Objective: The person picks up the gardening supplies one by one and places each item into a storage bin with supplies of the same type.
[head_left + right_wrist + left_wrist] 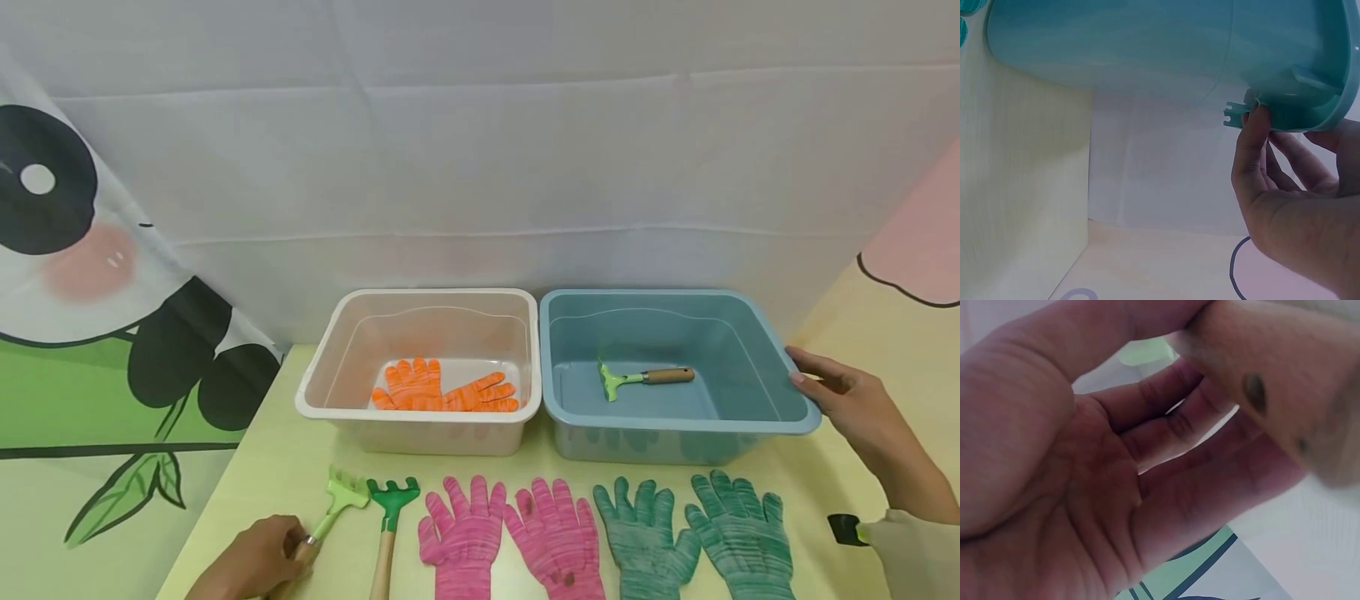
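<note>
My left hand (258,557) grips the wooden handle (1285,375) of a small light-green hand rake (345,493) at the table's left front. Beside it lies a dark-green hand cultivator (393,498), untouched. My right hand (851,400) holds the right rim of the blue plastic tub (675,429); in the right wrist view the fingers (1252,147) curl up under that rim, by a notched tab. Inside the blue tub rests a light-green garden tool with a wooden handle (667,376). A pair of orange gloves (420,387) lies in the white tub (420,414).
Pink gloves (468,529) and green gloves (648,533) lie in a row along the front of the pale yellow table (817,500). The tubs stand side by side before a white cloth backdrop (487,167). A small black object (846,529) appears by the right sleeve.
</note>
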The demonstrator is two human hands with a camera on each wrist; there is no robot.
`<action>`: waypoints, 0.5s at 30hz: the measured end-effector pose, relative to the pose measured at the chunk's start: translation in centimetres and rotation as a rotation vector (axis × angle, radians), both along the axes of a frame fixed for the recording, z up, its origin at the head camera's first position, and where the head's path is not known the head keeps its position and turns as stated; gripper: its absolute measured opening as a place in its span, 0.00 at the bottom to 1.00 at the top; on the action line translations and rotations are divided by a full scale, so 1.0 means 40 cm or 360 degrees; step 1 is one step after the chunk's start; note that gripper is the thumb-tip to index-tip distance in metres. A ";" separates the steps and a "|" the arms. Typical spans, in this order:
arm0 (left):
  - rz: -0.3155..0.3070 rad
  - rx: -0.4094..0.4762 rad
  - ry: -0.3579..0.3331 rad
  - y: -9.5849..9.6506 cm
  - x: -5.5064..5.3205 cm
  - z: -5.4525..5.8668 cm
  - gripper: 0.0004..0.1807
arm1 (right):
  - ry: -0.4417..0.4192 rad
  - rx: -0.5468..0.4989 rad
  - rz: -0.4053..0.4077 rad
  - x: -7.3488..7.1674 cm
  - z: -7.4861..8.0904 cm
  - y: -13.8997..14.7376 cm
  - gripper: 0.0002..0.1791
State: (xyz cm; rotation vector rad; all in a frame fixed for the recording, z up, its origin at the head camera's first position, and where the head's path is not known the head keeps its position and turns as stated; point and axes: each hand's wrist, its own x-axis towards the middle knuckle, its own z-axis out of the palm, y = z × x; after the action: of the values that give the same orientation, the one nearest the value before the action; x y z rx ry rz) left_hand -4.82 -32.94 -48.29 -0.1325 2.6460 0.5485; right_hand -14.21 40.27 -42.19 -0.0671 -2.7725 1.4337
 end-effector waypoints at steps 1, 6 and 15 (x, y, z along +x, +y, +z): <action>0.0000 0.0010 0.0012 0.000 0.001 0.003 0.13 | 0.0001 0.0000 -0.0004 0.000 0.000 0.000 0.35; 0.0010 0.0052 0.0049 0.007 0.002 0.016 0.13 | -0.0006 -0.0055 -0.0008 -0.005 0.001 0.000 0.35; -0.0038 0.0110 0.0089 0.012 -0.005 0.024 0.14 | -0.0059 -0.0133 0.0002 -0.017 -0.001 0.009 0.36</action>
State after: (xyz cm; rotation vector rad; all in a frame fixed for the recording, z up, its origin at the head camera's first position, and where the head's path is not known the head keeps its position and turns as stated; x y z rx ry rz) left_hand -5.03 -32.46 -47.34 -0.0657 2.6754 0.6440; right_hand -14.91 40.65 -42.22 -0.0945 -2.7406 1.5643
